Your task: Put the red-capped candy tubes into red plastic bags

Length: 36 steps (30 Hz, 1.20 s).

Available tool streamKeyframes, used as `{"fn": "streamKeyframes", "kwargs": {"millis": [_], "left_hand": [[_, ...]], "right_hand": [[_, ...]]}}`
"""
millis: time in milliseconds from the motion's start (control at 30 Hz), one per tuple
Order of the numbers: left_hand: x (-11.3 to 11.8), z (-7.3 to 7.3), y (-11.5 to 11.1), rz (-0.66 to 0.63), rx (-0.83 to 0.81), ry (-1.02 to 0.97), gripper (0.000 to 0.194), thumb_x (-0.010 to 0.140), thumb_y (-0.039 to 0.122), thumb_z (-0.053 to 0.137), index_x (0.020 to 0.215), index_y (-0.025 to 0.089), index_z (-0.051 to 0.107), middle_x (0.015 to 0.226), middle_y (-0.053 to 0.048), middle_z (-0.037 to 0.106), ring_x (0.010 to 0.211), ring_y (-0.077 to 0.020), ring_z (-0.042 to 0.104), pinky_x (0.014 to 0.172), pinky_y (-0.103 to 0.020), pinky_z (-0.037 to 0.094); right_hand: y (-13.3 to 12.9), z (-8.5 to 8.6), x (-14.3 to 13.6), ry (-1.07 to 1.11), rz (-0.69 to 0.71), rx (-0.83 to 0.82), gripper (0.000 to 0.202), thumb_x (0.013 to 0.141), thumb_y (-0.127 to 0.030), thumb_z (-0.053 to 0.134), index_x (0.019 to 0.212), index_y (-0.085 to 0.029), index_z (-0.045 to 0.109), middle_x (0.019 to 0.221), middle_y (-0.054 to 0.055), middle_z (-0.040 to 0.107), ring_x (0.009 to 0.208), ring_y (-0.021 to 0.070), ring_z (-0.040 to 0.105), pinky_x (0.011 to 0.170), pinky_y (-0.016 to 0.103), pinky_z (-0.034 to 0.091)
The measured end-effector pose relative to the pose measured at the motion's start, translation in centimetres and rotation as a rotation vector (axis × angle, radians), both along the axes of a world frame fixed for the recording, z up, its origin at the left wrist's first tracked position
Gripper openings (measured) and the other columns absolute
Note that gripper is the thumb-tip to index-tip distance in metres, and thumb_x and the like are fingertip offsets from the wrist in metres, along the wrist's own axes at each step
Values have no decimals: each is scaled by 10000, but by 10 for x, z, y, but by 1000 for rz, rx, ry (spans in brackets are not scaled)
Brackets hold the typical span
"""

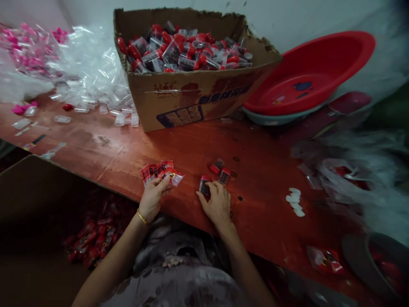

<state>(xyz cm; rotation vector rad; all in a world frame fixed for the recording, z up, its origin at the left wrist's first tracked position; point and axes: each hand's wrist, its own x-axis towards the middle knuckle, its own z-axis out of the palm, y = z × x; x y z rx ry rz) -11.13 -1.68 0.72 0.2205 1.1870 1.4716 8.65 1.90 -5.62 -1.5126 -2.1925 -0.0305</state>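
My left hand [152, 199], with a gold bracelet at the wrist, pinches a fanned stack of red printed packets [156, 169] with clear ends. To its right, my right hand [218, 204] has its thumb and fingers closed round a small clear tube [204, 186] with a red cap and dark contents. Just beyond those fingers lie a second such tube [224, 175] and a third [217, 166], both on the reddish-brown table [268, 204].
A cardboard box [198, 100] full of red-capped tubes stands behind. Left of it are clear plastic pieces [96, 64] and pink parts [32, 51]. A red basin [319, 68] leans back right. White pieces [295, 201] lie right. Red packets [92, 238] fill a lower-left box.
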Motion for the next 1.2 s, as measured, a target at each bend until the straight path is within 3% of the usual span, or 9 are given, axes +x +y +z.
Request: {"fn": "streamKeyframes", "kwargs": {"millis": [133, 300, 467, 533, 667, 767, 1000, 1200], "left_hand": [[4, -1, -2, -43, -15, 76, 400, 447, 402, 836, 667, 112, 670, 662, -25, 671, 588, -108, 586, 608, -224, 475], [5, -3, -4, -43, -18, 123, 391, 454, 398, 833, 676, 112, 686, 670, -23, 671, 596, -108, 582, 618, -226, 478], [1, -4, -4, -93, -35, 57, 383, 498, 394, 822, 729, 117, 694, 701, -30, 681, 619, -116, 603, 628, -231, 489], [0, -4, -3, -110, -46, 26, 401, 486, 398, 826, 747, 125, 692, 705, -30, 682, 605, -115, 605, 611, -227, 491], [2, -6, -4, -141, -47, 33, 391, 482, 405, 827, 707, 121, 679, 668, -31, 673, 561, -103, 592, 568, -207, 478], [5, -6, -5, -169, -42, 52, 369, 494, 399, 825, 680, 116, 677, 625, -25, 664, 527, -97, 578, 545, -201, 464], [4, -2, -9, -279, 70, 149, 353, 552, 414, 791, 745, 128, 720, 709, -46, 706, 644, -150, 623, 680, -261, 490], [5, -3, -9, -309, 157, 280, 305, 619, 422, 744, 750, 146, 733, 737, -34, 709, 680, -146, 604, 713, -254, 471]], "right_hand": [[1, 11, -9, -97, 0, -42, 391, 819, -358, 518, 1139, -137, 559, 1066, 141, 567, 916, 271, 517, 811, 403, 355], [4, 17, -22, -96, -155, -72, 462, 798, -442, 523, 1122, -114, 542, 1046, 186, 575, 899, 308, 520, 735, 400, 373], [10, 11, -12, 25, -177, -98, 269, 824, -225, 433, 1014, -110, 585, 907, 174, 645, 825, 274, 575, 708, 374, 419], [7, 14, -4, 199, -128, -195, 266, 823, -239, 419, 992, -128, 591, 820, 130, 657, 725, 235, 603, 660, 343, 453], [-13, 36, 5, 640, 113, -603, 298, 855, -368, 414, 1021, -169, 560, 582, -15, 584, 443, 122, 543, 484, 238, 462], [-30, 52, 3, 800, 227, -785, 291, 853, -377, 429, 1002, -172, 570, 536, -50, 536, 376, 86, 489, 444, 213, 461], [-31, 55, -6, 759, 281, -728, 223, 807, -302, 483, 909, -186, 645, 628, -15, 585, 427, 81, 468, 449, 205, 446], [-30, 52, -12, 854, 289, -816, 243, 806, -330, 473, 899, -176, 636, 603, -20, 569, 404, 78, 452, 391, 189, 379]]}}
